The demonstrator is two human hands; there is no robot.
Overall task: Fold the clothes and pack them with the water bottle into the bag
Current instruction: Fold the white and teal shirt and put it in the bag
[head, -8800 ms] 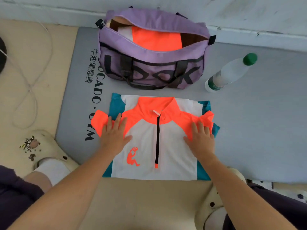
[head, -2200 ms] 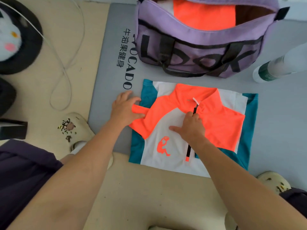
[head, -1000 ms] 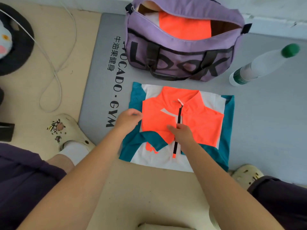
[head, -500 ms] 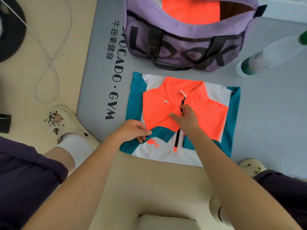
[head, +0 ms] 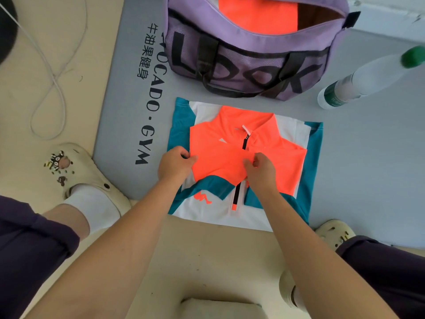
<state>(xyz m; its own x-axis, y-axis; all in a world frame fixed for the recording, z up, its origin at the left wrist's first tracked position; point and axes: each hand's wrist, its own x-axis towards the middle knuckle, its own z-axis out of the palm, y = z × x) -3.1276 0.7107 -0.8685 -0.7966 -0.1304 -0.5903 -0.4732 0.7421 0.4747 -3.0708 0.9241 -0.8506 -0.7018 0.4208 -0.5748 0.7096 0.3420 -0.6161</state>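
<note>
Left hand (head: pixel 175 165) and right hand (head: pixel 259 169) both pinching folded orange sleeve (head: pixel 218 162) on zip jersey (head: pixel 296 143); purple duffel bag (head: pixel 250 63) at 12 o'clock, water bottle (head: pixel 368 79) at 2 o'clock.

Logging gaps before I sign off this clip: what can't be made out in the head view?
- Bag: its top is cut by the frame edge; only an orange garment shows inside.
- Water bottle: cap blurred, label too small to read.
- Shirt: centre covered by left hand and right hand.
</note>
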